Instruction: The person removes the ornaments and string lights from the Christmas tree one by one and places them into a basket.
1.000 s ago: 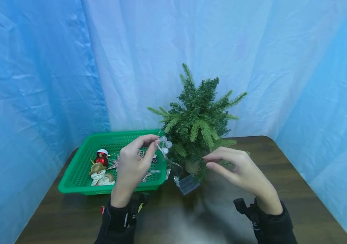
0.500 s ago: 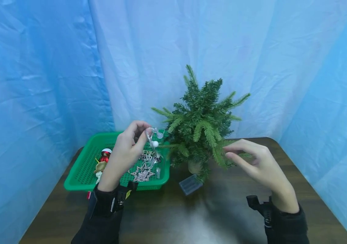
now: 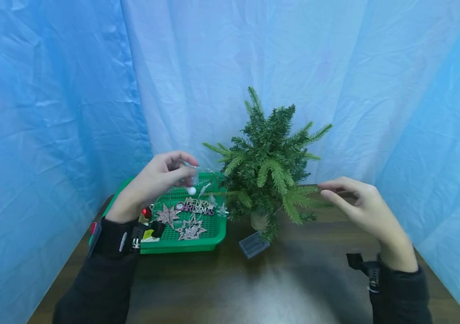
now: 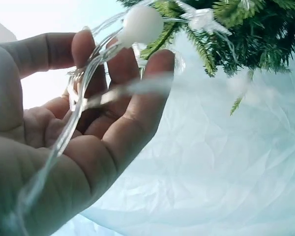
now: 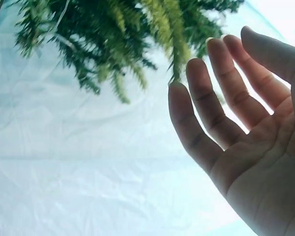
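My left hand (image 3: 154,180) is over the green basket (image 3: 218,240), pinching the clear wire of a string of lights between thumb and fingers. A white ball bulb (image 4: 142,24) hangs by its fingertips, and strands trail down across the palm in the left wrist view. From the hand the wire runs toward the small artificial Christmas tree (image 3: 270,153), where a clear star-shaped light (image 4: 202,20) shows. At the tree's right side is my right hand (image 3: 365,207), fingers gently bent and apart, holding nothing. Its fingertips are close to the lower branches (image 5: 177,54).
In the basket lie glittery stars (image 3: 191,229), a Merry Christmas sign (image 3: 197,207) and a red bauble (image 3: 146,212), partly behind my left wrist. A clear battery box (image 3: 254,244) lies on the dark wooden table (image 3: 230,288) before the tree. Blue-white curtains (image 3: 213,81) surround the table.
My left hand has drawn the string of lights left, away from the tree, baring the stars and sign in the basket. My right hand has moved right along the tree.
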`<control>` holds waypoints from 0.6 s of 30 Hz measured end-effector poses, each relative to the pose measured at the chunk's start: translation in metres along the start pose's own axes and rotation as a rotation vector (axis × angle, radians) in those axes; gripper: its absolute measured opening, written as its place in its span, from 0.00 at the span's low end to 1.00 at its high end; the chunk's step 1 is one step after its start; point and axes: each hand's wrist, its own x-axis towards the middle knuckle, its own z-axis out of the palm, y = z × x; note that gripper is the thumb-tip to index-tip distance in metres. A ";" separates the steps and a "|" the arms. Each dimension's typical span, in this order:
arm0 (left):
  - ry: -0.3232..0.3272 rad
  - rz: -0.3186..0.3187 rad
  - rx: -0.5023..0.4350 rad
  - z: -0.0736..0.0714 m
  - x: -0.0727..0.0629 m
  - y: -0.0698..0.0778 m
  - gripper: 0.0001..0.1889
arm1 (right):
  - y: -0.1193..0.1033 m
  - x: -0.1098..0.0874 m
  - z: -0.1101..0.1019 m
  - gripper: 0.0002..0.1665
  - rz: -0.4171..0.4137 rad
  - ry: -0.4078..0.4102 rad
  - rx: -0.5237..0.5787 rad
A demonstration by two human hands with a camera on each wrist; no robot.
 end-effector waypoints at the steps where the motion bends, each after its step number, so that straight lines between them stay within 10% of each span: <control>1: 0.005 -0.021 -0.028 -0.004 0.000 0.001 0.16 | 0.002 -0.001 -0.001 0.17 0.017 -0.001 -0.001; 18: 0.273 -0.111 -0.341 -0.035 0.003 0.001 0.13 | 0.029 -0.006 -0.002 0.14 0.257 -0.053 -0.009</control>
